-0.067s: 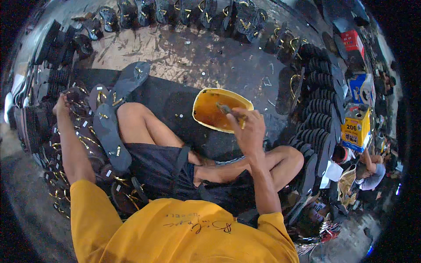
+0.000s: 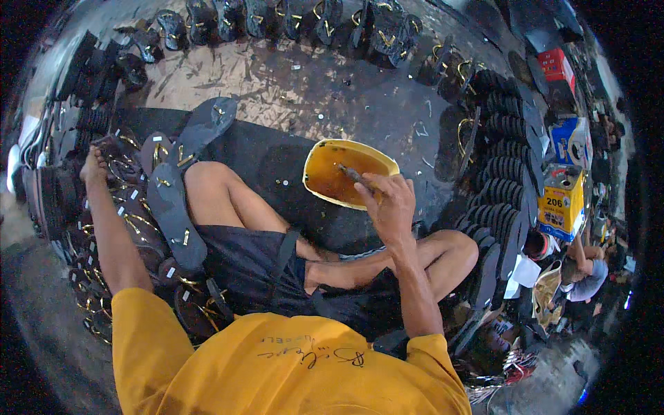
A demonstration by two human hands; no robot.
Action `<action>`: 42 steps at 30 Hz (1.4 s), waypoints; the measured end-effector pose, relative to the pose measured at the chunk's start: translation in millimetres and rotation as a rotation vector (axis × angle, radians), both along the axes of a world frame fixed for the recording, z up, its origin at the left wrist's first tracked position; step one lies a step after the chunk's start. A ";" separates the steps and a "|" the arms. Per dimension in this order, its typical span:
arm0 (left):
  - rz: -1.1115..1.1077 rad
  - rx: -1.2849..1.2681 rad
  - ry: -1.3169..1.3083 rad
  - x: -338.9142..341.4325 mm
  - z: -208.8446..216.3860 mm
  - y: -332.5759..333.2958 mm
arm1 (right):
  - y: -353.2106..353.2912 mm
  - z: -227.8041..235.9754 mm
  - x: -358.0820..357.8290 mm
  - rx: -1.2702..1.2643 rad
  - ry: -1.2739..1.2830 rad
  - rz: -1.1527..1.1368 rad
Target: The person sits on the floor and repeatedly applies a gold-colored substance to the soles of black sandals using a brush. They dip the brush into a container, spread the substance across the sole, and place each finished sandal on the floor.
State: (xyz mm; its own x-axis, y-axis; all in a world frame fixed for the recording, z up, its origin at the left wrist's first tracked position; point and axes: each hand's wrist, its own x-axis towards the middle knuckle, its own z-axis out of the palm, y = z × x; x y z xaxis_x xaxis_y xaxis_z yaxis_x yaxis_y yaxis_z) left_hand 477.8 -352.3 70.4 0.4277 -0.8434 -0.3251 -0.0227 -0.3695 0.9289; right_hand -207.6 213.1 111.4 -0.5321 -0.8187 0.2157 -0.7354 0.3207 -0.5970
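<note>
My right hand (image 2: pixel 393 204) grips a small brush (image 2: pixel 353 174) whose tip dips into amber liquid in a yellow-rimmed tub (image 2: pixel 312 153). Out at the far left, my left hand (image 2: pixel 94 164) has its fingers curled at the edge of a dark sandal (image 2: pixel 108 141) in a pile. What lies under its fingertips is partly hidden. Beside my bent left knee rest a grey sandal sole (image 2: pixel 176 221) with a small gold mark and another grey sole (image 2: pixel 211 124) beyond it.
Sandals with gold straps (image 2: pixel 259 17) line the far edge of the dark floor sheet (image 2: pixel 346 83). Stacked soles (image 2: pixel 501 166) stand on my right. Beyond them are a yellow-and-blue tin (image 2: pixel 559 204), a red box (image 2: pixel 555 68) and another person (image 2: pixel 586 270).
My left hand has shifted slightly outward, and a dark sandal edge now shows at its fingers. The brush tip has moved a little left in the tub.
</note>
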 end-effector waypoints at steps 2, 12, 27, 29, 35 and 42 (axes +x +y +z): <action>-0.065 0.001 -0.065 -96.4 -11.6 45.1 | 20.2 2.1 -6.5 0.017 0.047 -0.109; -1.117 -0.528 -1.022 -360.6 161.1 423.9 | 59.1 22.3 -28.1 0.109 -0.537 -0.362; -0.866 0.363 1.148 -424.5 109.6 467.1 | 35.6 77.5 -59.7 -0.882 -1.564 -0.268; -0.784 0.351 1.341 -438.2 109.7 475.0 | 25.5 81.9 -47.9 -0.831 -1.606 -0.241; -0.757 0.292 1.376 -445.7 109.6 484.7 | 7.8 111.6 -22.2 -0.682 -1.159 -0.136; -0.858 0.363 1.201 -440.0 94.6 500.2 | -24.5 132.6 10.9 -0.542 -0.161 0.239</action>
State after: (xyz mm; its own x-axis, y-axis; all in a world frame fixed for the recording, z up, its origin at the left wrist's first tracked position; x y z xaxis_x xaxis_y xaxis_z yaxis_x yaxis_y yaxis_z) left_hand 37.8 147.9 164.9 -0.7969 -0.4915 -0.3511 0.3370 -0.8442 0.4169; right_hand -196.7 188.6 243.9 -0.4080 -0.7154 0.5672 -0.6368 -0.2222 -0.7383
